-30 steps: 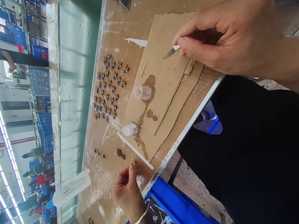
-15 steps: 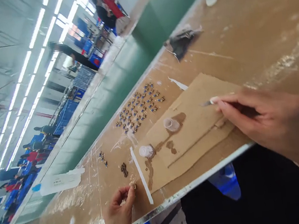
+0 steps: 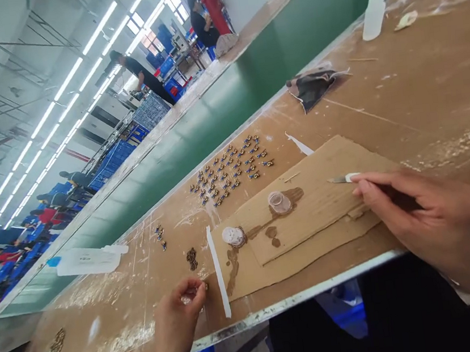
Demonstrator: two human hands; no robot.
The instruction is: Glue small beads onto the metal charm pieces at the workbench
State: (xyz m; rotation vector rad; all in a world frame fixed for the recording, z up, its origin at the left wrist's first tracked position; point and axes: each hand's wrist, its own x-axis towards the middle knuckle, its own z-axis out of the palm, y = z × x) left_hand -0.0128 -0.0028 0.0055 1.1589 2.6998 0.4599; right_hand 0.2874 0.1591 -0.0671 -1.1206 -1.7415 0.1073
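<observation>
My right hand (image 3: 427,204) is closed around the white handle of a small knife (image 3: 340,179), its thin blade pointing left above the cardboard (image 3: 310,229). Thumb and finger of my left hand (image 3: 177,314) pinch a tiny brass-coloured piece (image 3: 206,286) just left of a white strip (image 3: 218,272); its shape is mostly hidden. Beyond those fingers lies a small heap of dark brass-coloured pieces (image 3: 191,258). On the cardboard stand a small clear cup (image 3: 280,202) and a white-crusted cup (image 3: 234,235), with wet brown stains around them.
Small blue-and-gold pieces (image 3: 234,167) lie in rows behind the cardboard, and several more (image 3: 161,237) farther left. A white bottle (image 3: 93,259) lies on its side at left. Another bottle (image 3: 375,10) stands at upper right, near a dark rag (image 3: 313,86). People work beyond the green belt (image 3: 265,75).
The view has tilted and shifted, bringing a second bottle into sight at upper right and a bracelet on my left wrist. Both hands keep nearly the same places, with the same grips.
</observation>
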